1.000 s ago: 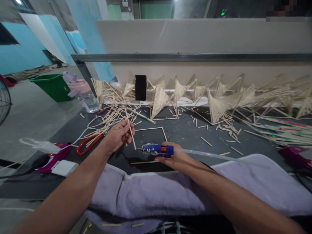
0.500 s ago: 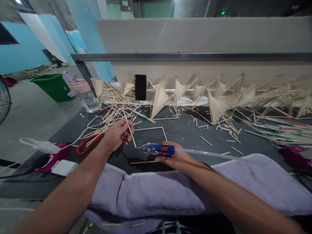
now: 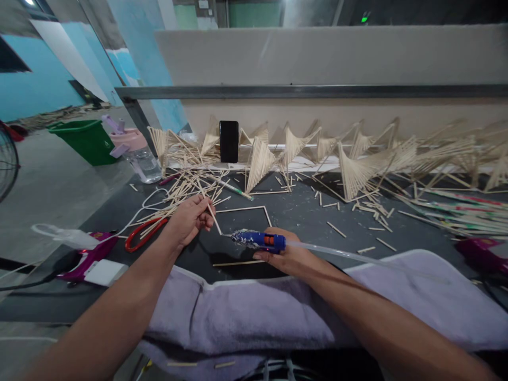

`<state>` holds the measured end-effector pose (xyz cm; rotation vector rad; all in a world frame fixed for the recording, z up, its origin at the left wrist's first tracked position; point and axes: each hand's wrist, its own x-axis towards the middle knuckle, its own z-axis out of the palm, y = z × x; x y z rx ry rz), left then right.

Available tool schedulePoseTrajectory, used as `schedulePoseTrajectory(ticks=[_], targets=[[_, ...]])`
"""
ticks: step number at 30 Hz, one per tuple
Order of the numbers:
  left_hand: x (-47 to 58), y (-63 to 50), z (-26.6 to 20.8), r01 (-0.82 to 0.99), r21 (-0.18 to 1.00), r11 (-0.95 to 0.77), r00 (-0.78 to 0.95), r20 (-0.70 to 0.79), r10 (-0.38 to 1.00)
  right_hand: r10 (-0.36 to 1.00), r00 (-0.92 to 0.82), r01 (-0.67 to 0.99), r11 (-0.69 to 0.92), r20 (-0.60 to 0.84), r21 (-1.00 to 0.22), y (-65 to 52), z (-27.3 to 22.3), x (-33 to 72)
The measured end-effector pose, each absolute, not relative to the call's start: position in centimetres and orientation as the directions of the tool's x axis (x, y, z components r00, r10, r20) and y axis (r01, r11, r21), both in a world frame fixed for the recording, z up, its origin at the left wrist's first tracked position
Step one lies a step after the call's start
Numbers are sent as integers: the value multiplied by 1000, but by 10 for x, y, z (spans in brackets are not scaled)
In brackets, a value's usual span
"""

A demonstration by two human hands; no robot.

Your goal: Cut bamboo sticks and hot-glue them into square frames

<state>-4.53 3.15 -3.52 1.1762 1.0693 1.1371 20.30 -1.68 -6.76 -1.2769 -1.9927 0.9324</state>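
Pinched in my left hand (image 3: 194, 219) is a thin wooden stick (image 3: 215, 220), slanting down toward the right. Its lower end meets, or nearly meets, the nozzle of a blue hot glue gun (image 3: 257, 240). My right hand (image 3: 283, 248) is wrapped around the glue gun, which lies level and points left. A long clear glue stick (image 3: 337, 250) trails from its back. Behind my hands, joined sticks form a corner frame (image 3: 254, 208) on the dark table. One more stick (image 3: 234, 263) lies on the near side, its right end by my right thumb.
Twisted stick models (image 3: 260, 164) line the back of the table, beside a black phone (image 3: 229, 142). Loose sticks (image 3: 186, 182) are heaped at left near a bottle (image 3: 138, 156), red-handled scissors (image 3: 138, 237) and a purple power strip (image 3: 89, 254). A lilac towel (image 3: 254, 312) covers the front edge.
My left hand and the stick's lower end have risen slightly. The glue gun has shifted up a little with my right hand, its nozzle still at the stick's end.
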Motion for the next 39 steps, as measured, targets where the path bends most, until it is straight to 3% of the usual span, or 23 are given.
schedulePoseTrajectory(ticks=[11,22,31,35,39], targets=[[-40,30,-33,-42,992,116,105,-111,988,916,-393,537,303,84,-787,-18,-63,201],[-41,31,-38,-11,994,107,135,-105,985,906,-416,571,323,73,-754,-17,-61,201],[-43,31,-34,-78,990,117,160,-104,982,900,-426,531,328,88,-781,-16,-68,203],[-51,32,-27,-136,983,125,199,-96,975,944,-314,446,239,99,-863,-9,-75,205],[-67,33,-19,-110,980,165,270,-131,954,965,-256,407,53,-58,-912,4,-70,217]])
